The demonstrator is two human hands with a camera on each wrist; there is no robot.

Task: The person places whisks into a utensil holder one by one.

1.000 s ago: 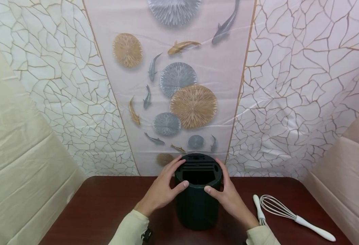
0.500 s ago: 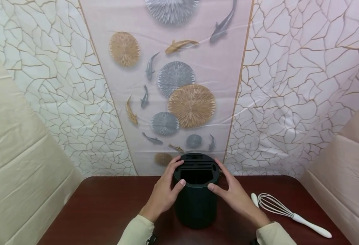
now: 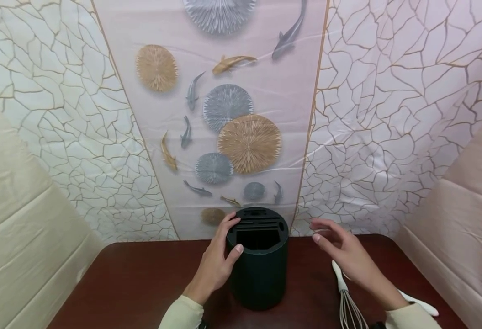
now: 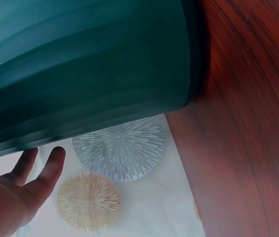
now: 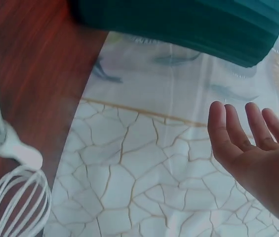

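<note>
A dark green, round utensil holder [image 3: 259,278] with ribbed sides stands upright on the table. Its black top has narrow slots at the back and a large opening at the front. My left hand [image 3: 214,265] grips its left side, thumb at the front rim and fingers toward the back; the left wrist view shows the fingertips [image 4: 56,154] right at the wall. Off to the right and apart from the holder, my right hand [image 3: 353,258] is raised with loosely bent fingers and nothing in it. Below it lies a white-handled whisk [image 3: 340,278].
A second white-handled whisk [image 3: 421,304] lies farther right, partly hidden by my right arm; its wires [image 5: 20,200] show in the right wrist view. Patterned cloth [image 3: 389,137] hangs behind the brown table [image 3: 142,274], with beige panels on both sides.
My right hand has let go of the utensil holder and moved right, over the whisks. My left hand has stayed at the holder's left side. The view has shifted slightly right.
</note>
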